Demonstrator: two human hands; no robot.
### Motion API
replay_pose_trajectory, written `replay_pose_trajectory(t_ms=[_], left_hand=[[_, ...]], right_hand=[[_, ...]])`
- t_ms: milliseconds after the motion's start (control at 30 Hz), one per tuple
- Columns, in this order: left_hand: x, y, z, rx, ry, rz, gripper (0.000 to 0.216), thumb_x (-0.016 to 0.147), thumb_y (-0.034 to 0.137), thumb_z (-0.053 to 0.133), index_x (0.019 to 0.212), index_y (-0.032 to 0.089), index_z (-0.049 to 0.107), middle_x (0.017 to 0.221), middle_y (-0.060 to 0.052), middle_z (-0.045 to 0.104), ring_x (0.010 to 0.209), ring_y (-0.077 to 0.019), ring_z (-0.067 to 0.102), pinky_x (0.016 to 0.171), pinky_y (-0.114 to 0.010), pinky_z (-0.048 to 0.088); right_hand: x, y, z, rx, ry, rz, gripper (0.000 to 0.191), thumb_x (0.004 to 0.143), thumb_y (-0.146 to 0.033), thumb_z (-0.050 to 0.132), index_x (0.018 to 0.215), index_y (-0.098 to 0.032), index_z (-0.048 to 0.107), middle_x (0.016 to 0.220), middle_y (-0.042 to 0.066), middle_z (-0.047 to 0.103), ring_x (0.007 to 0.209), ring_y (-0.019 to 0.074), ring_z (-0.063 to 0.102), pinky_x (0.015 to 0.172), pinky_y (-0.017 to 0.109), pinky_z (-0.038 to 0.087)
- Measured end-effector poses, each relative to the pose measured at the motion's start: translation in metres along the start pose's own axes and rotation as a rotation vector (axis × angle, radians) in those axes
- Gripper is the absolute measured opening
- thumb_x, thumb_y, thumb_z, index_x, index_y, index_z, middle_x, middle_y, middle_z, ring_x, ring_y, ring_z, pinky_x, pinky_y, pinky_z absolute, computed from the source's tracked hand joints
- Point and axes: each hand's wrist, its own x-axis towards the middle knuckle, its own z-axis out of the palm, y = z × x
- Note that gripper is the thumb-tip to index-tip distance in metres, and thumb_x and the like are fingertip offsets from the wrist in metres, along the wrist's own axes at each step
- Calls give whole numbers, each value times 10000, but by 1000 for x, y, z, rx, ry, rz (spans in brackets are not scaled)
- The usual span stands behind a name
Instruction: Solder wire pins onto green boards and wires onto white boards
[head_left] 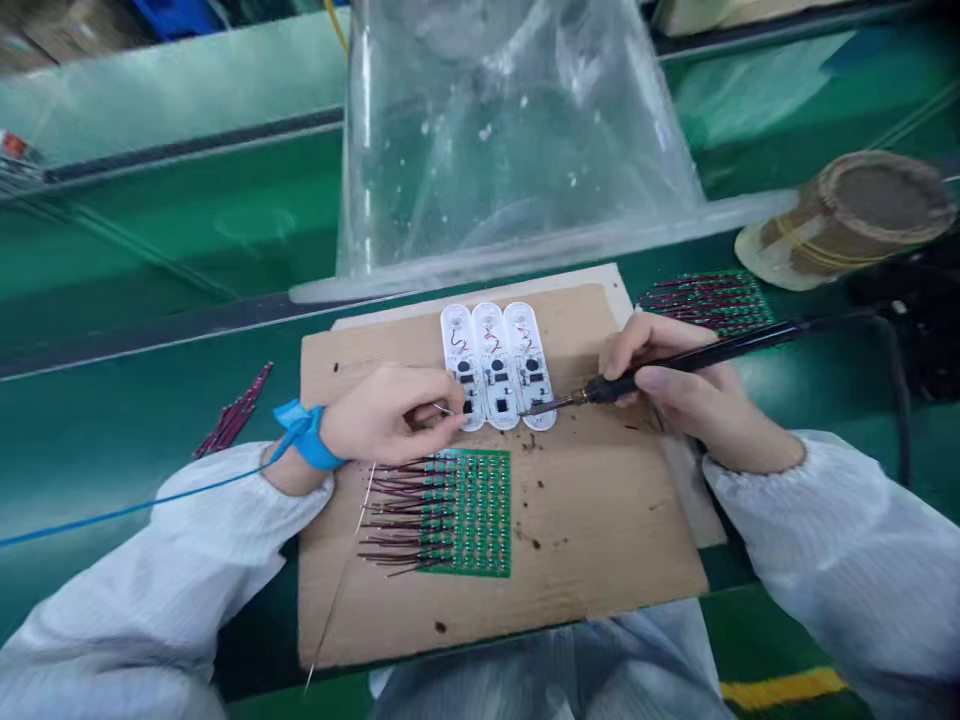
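My right hand (675,385) grips a soldering iron (690,358), its tip pointing left at the lower ends of three white oval casings (491,365) with small circuit boards and red wires inside. Pinched in my left hand (397,410) is a thin solder wire (341,580), whose tail hangs down toward the near edge of the cardboard. The wire's upper end is near the left casing. Just below lies a green circuit board panel (484,515) with several dark red wires along its left side. A blue wrist strap (307,435) circles my left wrist.
Cardboard (600,540) lies under the work on a green bench (150,400). Loose dark red wires (234,410) are at the left. Another wired panel (739,300) and a brown round container (847,220) stand right. A clear plastic sheet (517,130) rises behind.
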Motion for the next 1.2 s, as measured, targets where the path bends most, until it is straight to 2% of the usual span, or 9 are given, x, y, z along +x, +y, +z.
replay_pose_trajectory(t_ms=[300, 500, 633, 733, 833, 900, 967, 1100, 1200], left_hand=[[2, -1, 3, -20, 6, -22, 58, 951, 166, 645, 898, 174, 624, 605, 94, 423, 492, -67, 389, 485, -203, 313], [0, -2, 3, 3, 103, -30, 52, 940, 128, 616, 932, 177, 602, 710, 45, 540, 552, -83, 413, 529, -218, 350], [-1, -4, 4, -19, 94, -37, 35, 985, 157, 636, 980, 188, 653, 711, 38, 543, 571, -91, 441, 555, -216, 371], [-5, -6, 5, -39, 51, -65, 61, 1011, 171, 621, 1003, 204, 672, 786, 10, 629, 617, -100, 534, 593, -214, 420], [-12, -12, 11, -5, 66, -123, 57, 1020, 223, 605, 1011, 205, 658, 792, 1, 652, 609, -113, 562, 568, -216, 425], [-17, -15, 15, 22, 103, -154, 67, 1019, 265, 602, 1006, 206, 633, 698, 31, 595, 541, -110, 508, 521, -215, 393], [-20, -18, 19, 40, 130, -166, 88, 1021, 293, 596, 996, 210, 610, 629, 59, 520, 502, -109, 463, 494, -214, 366], [-20, -18, 19, 60, 121, -168, 110, 1033, 303, 572, 980, 209, 595, 626, 63, 505, 504, -107, 454, 494, -211, 357], [-16, -14, 15, 59, 95, -171, 123, 1031, 293, 571, 963, 196, 602, 655, 50, 538, 528, -105, 468, 520, -212, 377]], right_hand=[[1, 0, 1, 7, -18, -20, 248, 950, -459, 702, 909, -214, 704, 767, 15, 604, 627, 141, 542, 556, 284, 388], [6, 9, -7, 109, 44, -73, 243, 922, -459, 740, 908, -216, 725, 741, 11, 628, 584, 139, 550, 511, 283, 390], [13, 9, -17, 124, 266, -143, 234, 896, -450, 758, 865, -225, 705, 650, -14, 609, 510, 131, 531, 466, 275, 373], [9, 5, -33, 22, 512, -260, 225, 939, -455, 695, 874, -241, 666, 586, -43, 550, 494, 130, 526, 483, 271, 406], [-9, 4, -55, -191, 821, -377, 199, 977, -436, 650, 949, -239, 650, 644, -40, 576, 544, 129, 572, 551, 282, 473], [-26, 7, -68, -337, 1036, -412, 213, 1005, -449, 607, 1032, -239, 633, 725, -32, 594, 572, 120, 589, 553, 275, 482], [-40, 13, -80, -424, 1180, -397, 247, 1021, -465, 573, 1119, -240, 601, 818, -25, 600, 607, 110, 604, 563, 267, 493], [-54, 23, -95, -439, 1230, -253, 311, 996, -481, 615, 1167, -224, 570, 936, -6, 603, 667, 112, 655, 540, 251, 515], [-55, 17, -84, -425, 1236, -249, 303, 1022, -475, 584, 1193, -225, 569, 970, 5, 625, 736, 126, 700, 584, 259, 550]])
